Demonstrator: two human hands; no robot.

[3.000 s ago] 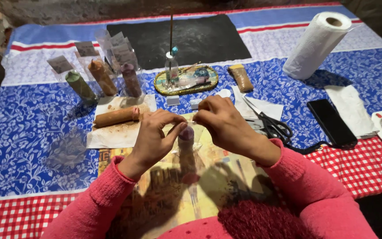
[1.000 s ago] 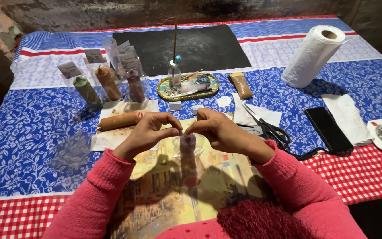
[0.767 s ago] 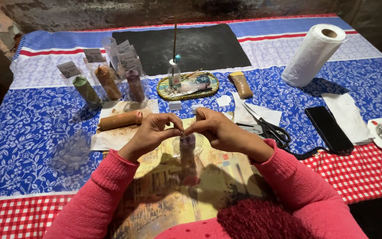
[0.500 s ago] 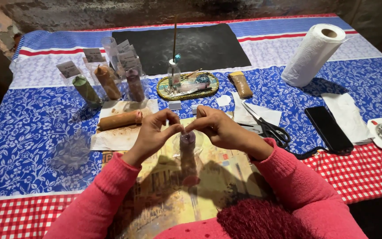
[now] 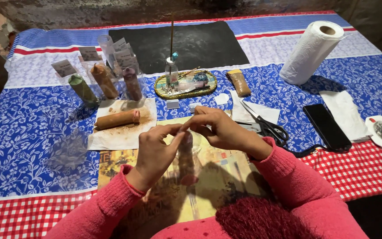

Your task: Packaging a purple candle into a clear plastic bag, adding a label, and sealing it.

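Upright, purple candle [image 5: 185, 152] between left hand [image 5: 155, 152], right hand [image 5: 220, 129], fingertips pinching its top

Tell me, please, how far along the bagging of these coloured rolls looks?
Done: three rolls stand upright in clear bags with card tags. In hand: left hand and right hand pinch the bag top over a purple roll. Left: a brown roll lies unbagged on paper.

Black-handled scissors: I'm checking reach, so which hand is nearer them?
Right. The right hand sits just beside the black-handled scissors; the left hand lies farther away.
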